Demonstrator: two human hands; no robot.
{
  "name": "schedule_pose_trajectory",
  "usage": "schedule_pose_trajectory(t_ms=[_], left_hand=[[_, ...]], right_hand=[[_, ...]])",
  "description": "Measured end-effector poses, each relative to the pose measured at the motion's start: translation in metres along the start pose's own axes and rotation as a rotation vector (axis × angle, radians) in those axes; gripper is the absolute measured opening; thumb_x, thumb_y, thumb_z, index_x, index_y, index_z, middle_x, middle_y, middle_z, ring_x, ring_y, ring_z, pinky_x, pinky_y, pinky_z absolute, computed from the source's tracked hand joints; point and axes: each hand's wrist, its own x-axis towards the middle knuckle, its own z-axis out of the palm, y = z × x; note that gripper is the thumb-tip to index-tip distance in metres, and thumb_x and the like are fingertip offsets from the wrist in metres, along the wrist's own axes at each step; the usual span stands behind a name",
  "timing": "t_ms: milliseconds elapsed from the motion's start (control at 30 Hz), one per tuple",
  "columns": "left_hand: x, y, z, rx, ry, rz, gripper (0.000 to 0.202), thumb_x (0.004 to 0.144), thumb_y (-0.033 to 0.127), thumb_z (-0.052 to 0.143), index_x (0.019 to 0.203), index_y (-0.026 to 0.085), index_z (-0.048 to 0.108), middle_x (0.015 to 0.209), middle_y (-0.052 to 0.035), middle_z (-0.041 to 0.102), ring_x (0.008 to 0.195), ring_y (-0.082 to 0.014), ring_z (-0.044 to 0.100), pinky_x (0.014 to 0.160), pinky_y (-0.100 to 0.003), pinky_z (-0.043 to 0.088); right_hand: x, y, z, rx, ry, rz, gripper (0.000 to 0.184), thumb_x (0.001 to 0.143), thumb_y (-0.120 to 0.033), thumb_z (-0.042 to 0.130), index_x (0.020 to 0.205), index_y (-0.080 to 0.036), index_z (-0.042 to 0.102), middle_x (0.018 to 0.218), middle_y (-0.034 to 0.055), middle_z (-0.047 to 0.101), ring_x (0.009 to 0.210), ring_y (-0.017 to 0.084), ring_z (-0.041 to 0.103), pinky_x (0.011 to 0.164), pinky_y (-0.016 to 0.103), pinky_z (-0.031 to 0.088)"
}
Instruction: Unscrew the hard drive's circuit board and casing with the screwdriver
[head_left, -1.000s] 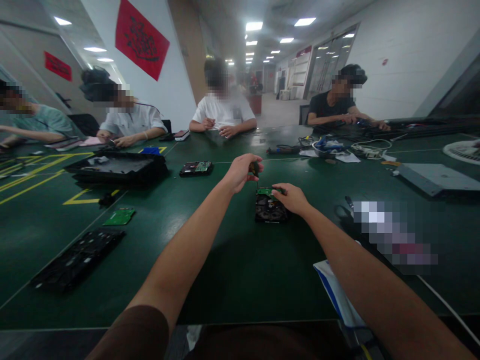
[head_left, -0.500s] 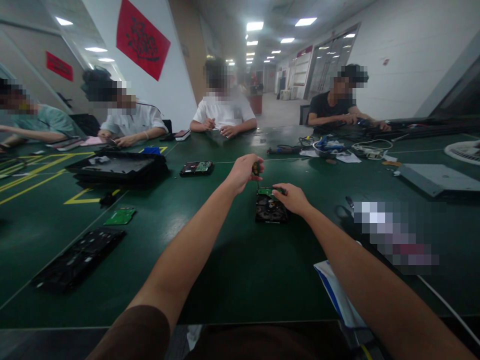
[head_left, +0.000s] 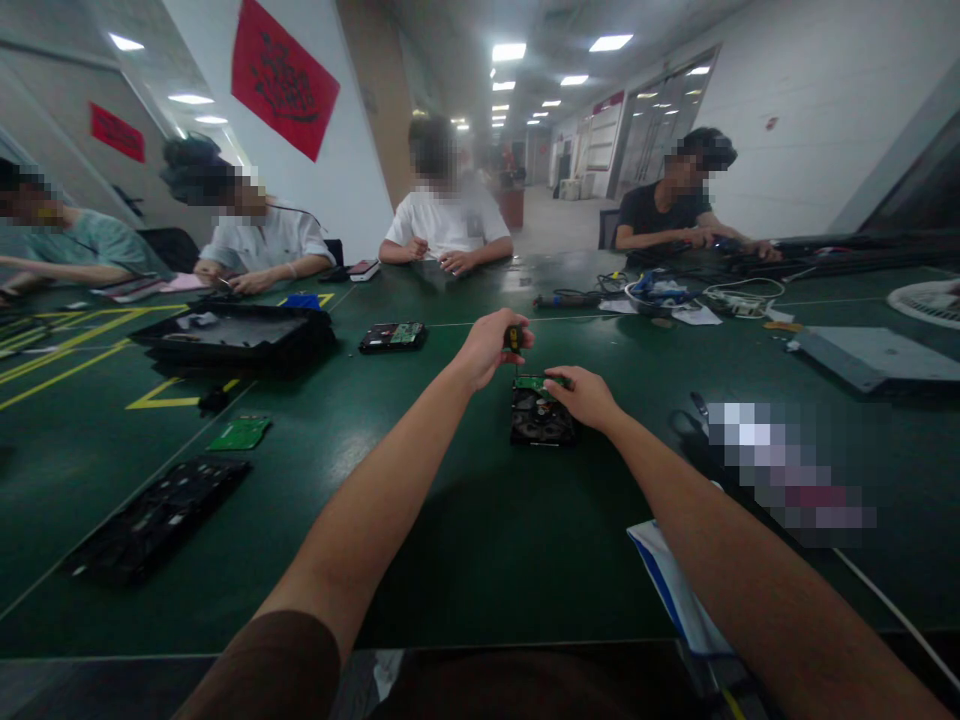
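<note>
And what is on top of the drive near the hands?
A green board, at the far end. The right hand covers some of its right side; that cannot be seen.

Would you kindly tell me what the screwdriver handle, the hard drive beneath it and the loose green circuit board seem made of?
Screwdriver handle: probably plastic, coloured black and yellow; finish unclear.
Hard drive: likely metal-cased, dark, with faint greyish sheen.
Loose circuit board: likely resin laminate, thin and coated green.
</note>
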Motion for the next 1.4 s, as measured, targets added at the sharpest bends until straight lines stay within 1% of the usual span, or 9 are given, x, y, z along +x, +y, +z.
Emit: schedule_pose_trajectory(t_ms=[133, 267, 467, 600, 700, 900, 1100, 1167, 1400], left_hand=[[0.003, -0.0012, -0.0017, -0.051, 0.106, 0.019, 0.016, 0.08, 0.032, 0.06, 0.084, 0.017, 0.062, 0.079, -0.0061, 0.067, 0.071, -0.0173, 0.065, 0.06, -0.028, 0.054], [0.0049, -0.0013, -0.0047, 0.043, 0.207, 0.091, 0.015, 0.079, 0.032, 0.061, 0.079, 0.017, 0.063, 0.077, -0.0045, 0.064, 0.069, -0.0155, 0.061, 0.055, -0.024, 0.051], [0.0001, 0.0002, -0.0004, -0.043, 0.112, 0.009, 0.017, 0.081, 0.034, 0.061, 0.086, 0.018, 0.06, 0.081, -0.0072, 0.068, 0.072, -0.0184, 0.066, 0.055, -0.027, 0.051], [0.0023, 0.0004, -0.0027, -0.105, 0.151, 0.005, 0.014, 0.08, 0.031, 0.061, 0.079, 0.017, 0.06, 0.077, -0.0061, 0.065, 0.07, -0.0169, 0.064, 0.064, -0.031, 0.057], [0.0034, 0.0007, -0.0038, -0.045, 0.187, 0.047, 0.013, 0.078, 0.03, 0.063, 0.078, 0.017, 0.063, 0.076, -0.0045, 0.062, 0.068, -0.0154, 0.06, 0.059, -0.028, 0.055], [0.0001, 0.0007, -0.0003, -0.064, 0.053, -0.022, 0.018, 0.079, 0.033, 0.063, 0.085, 0.016, 0.064, 0.079, -0.0074, 0.067, 0.072, -0.0178, 0.064, 0.058, -0.028, 0.055], [0.0025, -0.0009, -0.0008, 0.006, 0.216, 0.064, 0.012, 0.079, 0.031, 0.062, 0.079, 0.019, 0.059, 0.077, -0.0043, 0.063, 0.07, -0.0163, 0.062, 0.06, -0.028, 0.056], [0.0016, -0.0005, -0.0001, 0.052, 0.231, 0.099, 0.011, 0.078, 0.03, 0.064, 0.078, 0.019, 0.06, 0.077, -0.003, 0.061, 0.07, -0.0156, 0.061, 0.058, -0.026, 0.056], [-0.0007, -0.0005, 0.0005, -0.041, 0.068, 0.02, 0.017, 0.079, 0.034, 0.062, 0.083, 0.018, 0.059, 0.078, -0.0065, 0.067, 0.074, -0.0193, 0.066, 0.058, -0.03, 0.056]], right_hand=[[-0.0001, -0.0002, 0.0, -0.005, -0.008, 0.001, 0.034, 0.096, -0.041, 0.06, 0.123, -0.024, 0.073, 0.122, 0.0074, 0.074, 0.104, 0.022, 0.067, 0.094, 0.037, 0.05], [-0.0006, -0.0006, -0.0012, -0.011, -0.009, 0.008, 0.035, 0.096, -0.043, 0.06, 0.123, -0.023, 0.073, 0.121, 0.0082, 0.073, 0.1, 0.022, 0.067, 0.092, 0.036, 0.05], [-0.0004, -0.0011, -0.0019, -0.006, -0.012, 0.005, 0.035, 0.096, -0.042, 0.06, 0.123, -0.024, 0.073, 0.122, 0.0071, 0.073, 0.1, 0.022, 0.067, 0.091, 0.035, 0.05], [-0.0008, -0.0016, -0.0019, -0.003, -0.011, 0.014, 0.035, 0.096, -0.043, 0.06, 0.123, -0.025, 0.073, 0.122, 0.0072, 0.073, 0.102, 0.023, 0.067, 0.092, 0.036, 0.05], [-0.0007, -0.0015, -0.0017, -0.003, -0.01, 0.008, 0.035, 0.097, -0.043, 0.059, 0.123, -0.024, 0.073, 0.124, 0.0073, 0.073, 0.102, 0.023, 0.067, 0.093, 0.037, 0.05], [-0.0004, -0.002, -0.002, -0.01, -0.009, 0.007, 0.035, 0.096, -0.042, 0.06, 0.123, -0.023, 0.073, 0.121, 0.0078, 0.074, 0.101, 0.023, 0.067, 0.092, 0.036, 0.05], [-0.0012, -0.004, -0.0028, -0.011, -0.007, 0.014, 0.034, 0.096, -0.041, 0.06, 0.122, -0.024, 0.073, 0.119, 0.0077, 0.074, 0.101, 0.023, 0.067, 0.092, 0.036, 0.05], [-0.0011, -0.0042, -0.0029, -0.012, -0.01, 0.016, 0.034, 0.096, -0.042, 0.06, 0.122, -0.024, 0.073, 0.119, 0.0074, 0.074, 0.1, 0.023, 0.067, 0.092, 0.036, 0.05], [-0.0004, -0.002, -0.0015, -0.007, -0.004, 0.002, 0.035, 0.096, -0.041, 0.06, 0.123, -0.023, 0.073, 0.12, 0.0076, 0.074, 0.1, 0.023, 0.067, 0.091, 0.036, 0.051]])
